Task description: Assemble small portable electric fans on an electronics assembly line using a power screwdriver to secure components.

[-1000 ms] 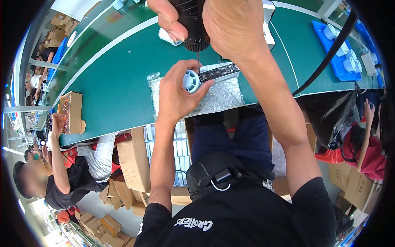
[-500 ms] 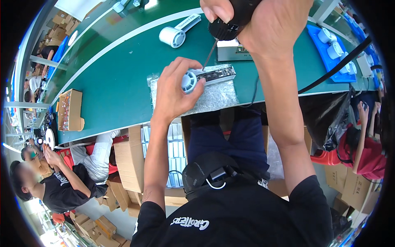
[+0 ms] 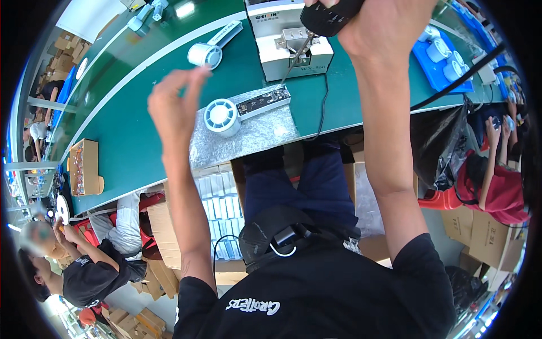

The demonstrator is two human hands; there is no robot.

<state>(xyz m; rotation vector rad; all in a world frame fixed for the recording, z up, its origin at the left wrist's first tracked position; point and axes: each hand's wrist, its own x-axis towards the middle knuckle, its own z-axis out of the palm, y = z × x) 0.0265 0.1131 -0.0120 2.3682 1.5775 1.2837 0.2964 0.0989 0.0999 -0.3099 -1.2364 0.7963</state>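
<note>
My right hand [image 3: 384, 28] grips a black electric screwdriver [image 3: 332, 18], its long thin bit slanting down past a white screw feeder [image 3: 296, 63] toward the far end of a handheld fan's handle. That pale blue fan [image 3: 224, 125] lies on bubble wrap [image 3: 254, 144], its handle uncovered so that a dark circuit board [image 3: 262, 103] shows. Off to the left of it, my left hand [image 3: 176, 104] is raised, somewhat blurred, fingers partly spread and nothing visible in them. Just beyond its fingertips sits a second pale blue fan [image 3: 204, 55] with a closed handle.
A blue tray [image 3: 420, 56] of pale fan parts stands at the right. An open cardboard box [image 3: 84, 169] of small parts is at the table's left. Below the edge, another box holds rows of pale blue pieces [image 3: 220, 206]. A black cable [image 3: 460, 82] crosses at the right.
My left hand has let go of the fan and moved left and up. The screwdriver stays in my right hand. The view has shifted, and more of the screw feeder shows.
</note>
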